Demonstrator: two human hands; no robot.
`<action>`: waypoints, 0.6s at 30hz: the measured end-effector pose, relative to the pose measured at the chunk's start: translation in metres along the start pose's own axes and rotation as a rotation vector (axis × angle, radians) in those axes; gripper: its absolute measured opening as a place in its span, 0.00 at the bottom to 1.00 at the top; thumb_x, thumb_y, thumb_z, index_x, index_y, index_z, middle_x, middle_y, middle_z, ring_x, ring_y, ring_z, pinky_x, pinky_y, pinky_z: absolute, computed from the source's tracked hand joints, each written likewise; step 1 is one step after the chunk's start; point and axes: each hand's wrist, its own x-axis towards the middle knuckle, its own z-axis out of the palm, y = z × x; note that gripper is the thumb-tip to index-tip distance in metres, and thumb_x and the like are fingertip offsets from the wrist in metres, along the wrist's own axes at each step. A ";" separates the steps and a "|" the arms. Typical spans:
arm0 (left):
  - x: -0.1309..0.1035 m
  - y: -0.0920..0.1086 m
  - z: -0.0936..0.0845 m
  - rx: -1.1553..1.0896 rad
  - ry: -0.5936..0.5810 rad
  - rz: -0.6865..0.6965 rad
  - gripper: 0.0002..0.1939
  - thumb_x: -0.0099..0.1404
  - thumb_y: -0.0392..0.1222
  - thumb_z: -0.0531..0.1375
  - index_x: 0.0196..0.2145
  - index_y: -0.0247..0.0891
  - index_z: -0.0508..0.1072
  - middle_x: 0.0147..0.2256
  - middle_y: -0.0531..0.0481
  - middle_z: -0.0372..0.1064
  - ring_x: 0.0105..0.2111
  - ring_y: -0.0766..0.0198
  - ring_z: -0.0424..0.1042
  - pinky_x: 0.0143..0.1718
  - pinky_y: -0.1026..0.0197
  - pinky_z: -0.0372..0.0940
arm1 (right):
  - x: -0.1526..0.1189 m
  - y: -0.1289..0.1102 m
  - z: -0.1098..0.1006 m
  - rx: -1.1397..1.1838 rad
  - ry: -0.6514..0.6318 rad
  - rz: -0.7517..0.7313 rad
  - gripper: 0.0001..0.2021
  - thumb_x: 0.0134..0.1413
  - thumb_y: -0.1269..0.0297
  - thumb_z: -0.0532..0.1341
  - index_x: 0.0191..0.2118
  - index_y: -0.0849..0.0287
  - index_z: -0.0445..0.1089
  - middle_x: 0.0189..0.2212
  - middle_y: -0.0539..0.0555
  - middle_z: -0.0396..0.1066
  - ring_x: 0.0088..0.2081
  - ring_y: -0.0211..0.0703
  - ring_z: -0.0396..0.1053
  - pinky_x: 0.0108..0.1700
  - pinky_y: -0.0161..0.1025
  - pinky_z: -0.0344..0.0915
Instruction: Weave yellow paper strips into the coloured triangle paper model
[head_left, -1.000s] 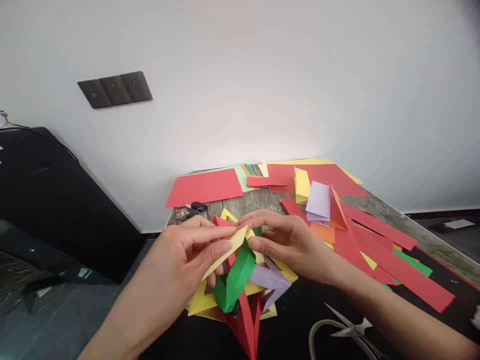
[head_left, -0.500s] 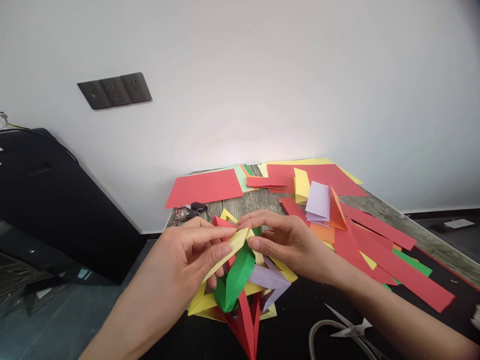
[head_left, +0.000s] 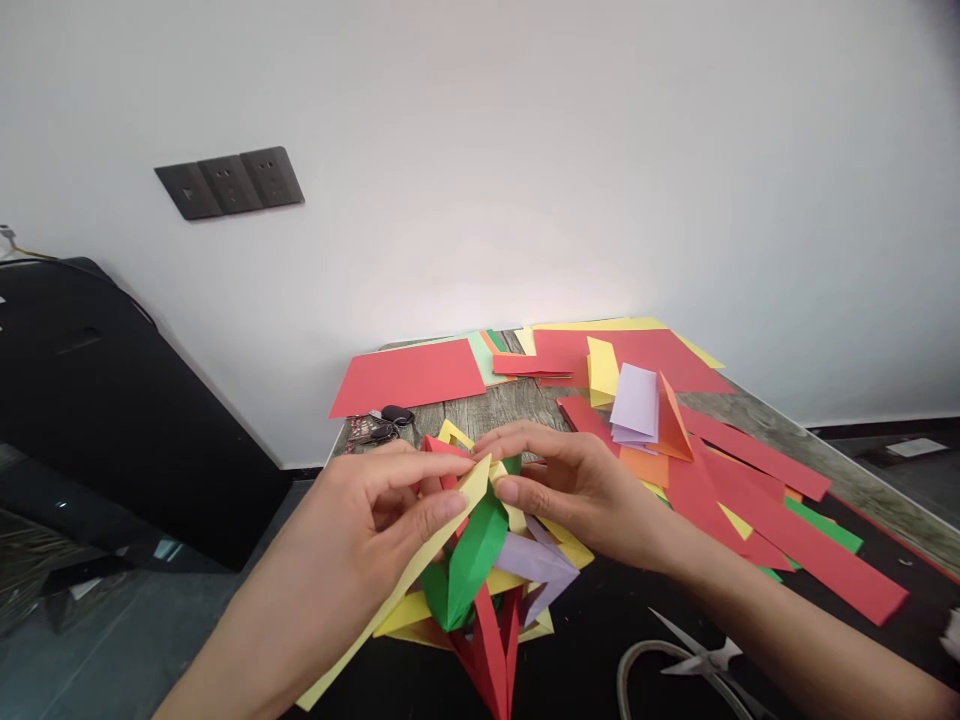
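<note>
A folded paper shape in red, green (head_left: pixel 477 555), purple and yellow sits low in the middle of the head view. My left hand (head_left: pixel 382 510) pinches a pale yellow paper strip (head_left: pixel 420 560) between thumb and forefinger; the strip slants down to the lower left beneath that hand. At the top of the paper shape, my right hand (head_left: pixel 559 490) is closed on a pale yellow fold (head_left: pixel 510 492), its fingertips close to those of my left hand. Parts of the shape behind the fingers are hidden.
Scissors (head_left: pixel 701 660) lie at the lower right beside a curved grey band. Red strips (head_left: pixel 806 530), a purple folded stack (head_left: pixel 636 405) and an orange folded paper cover the right side. Behind my left hand are keys (head_left: pixel 394 415) and a red sheet (head_left: pixel 409 378).
The pale yellow strip now reaches out below my left hand at the lower left. My left hand has shifted slightly; my right hand has hardly moved.
</note>
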 end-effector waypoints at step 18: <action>0.003 -0.002 -0.003 0.099 -0.016 -0.009 0.17 0.61 0.56 0.61 0.42 0.48 0.81 0.42 0.48 0.74 0.37 0.56 0.74 0.35 0.58 0.70 | 0.000 0.002 0.001 0.034 0.027 0.024 0.10 0.56 0.56 0.64 0.41 0.53 0.75 0.47 0.56 0.71 0.53 0.48 0.67 0.49 0.44 0.69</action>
